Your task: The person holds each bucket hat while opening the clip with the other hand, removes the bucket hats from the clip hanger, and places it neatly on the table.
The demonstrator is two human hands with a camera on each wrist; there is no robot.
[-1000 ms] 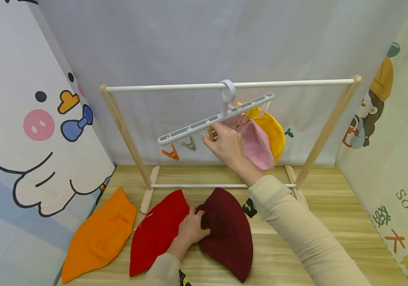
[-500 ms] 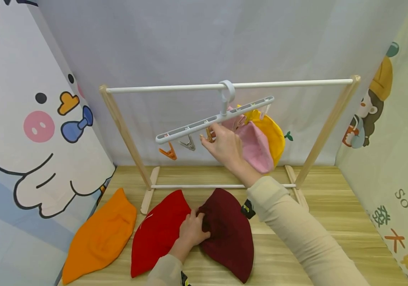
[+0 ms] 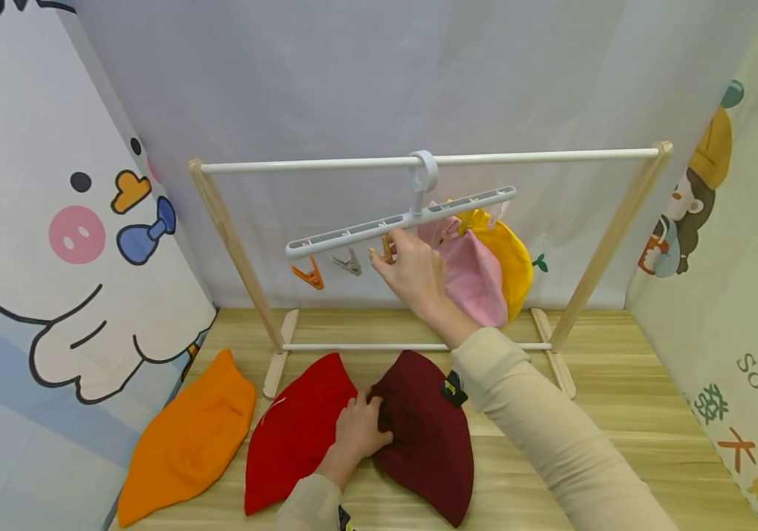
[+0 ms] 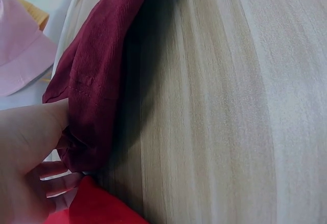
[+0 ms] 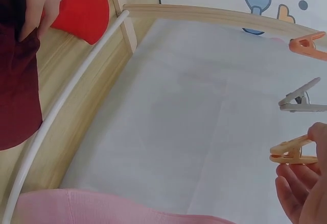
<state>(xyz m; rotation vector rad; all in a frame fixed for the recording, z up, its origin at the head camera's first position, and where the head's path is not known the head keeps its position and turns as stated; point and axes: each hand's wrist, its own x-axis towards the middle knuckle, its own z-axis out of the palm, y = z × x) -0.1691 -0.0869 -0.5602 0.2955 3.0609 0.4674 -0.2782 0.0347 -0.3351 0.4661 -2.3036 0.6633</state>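
Observation:
My left hand pinches the near-left edge of a maroon bucket hat lying folded on the table; in the left wrist view the thumb presses into its cloth. Raised at the rack, my right hand holds a pale orange clothespin between thumb and fingers. That clothespin hangs from a grey clip hanger, tilted with its left end lower. A grey clothespin and a bright orange clothespin dangle to its left. A pink hat and a yellow hat hang on the right half.
Left of the maroon hat lies a red bucket hat, and farther left an orange bucket hat. The hanger hooks over the white top bar of a wooden rack, whose low crossbar runs behind the hats. Printed cloth walls enclose the table.
The hanger has levelled slightly, its left end rising and its right end dropping. My right hand has shifted a little left with the clothespin; my left hand stays at the maroon hat.

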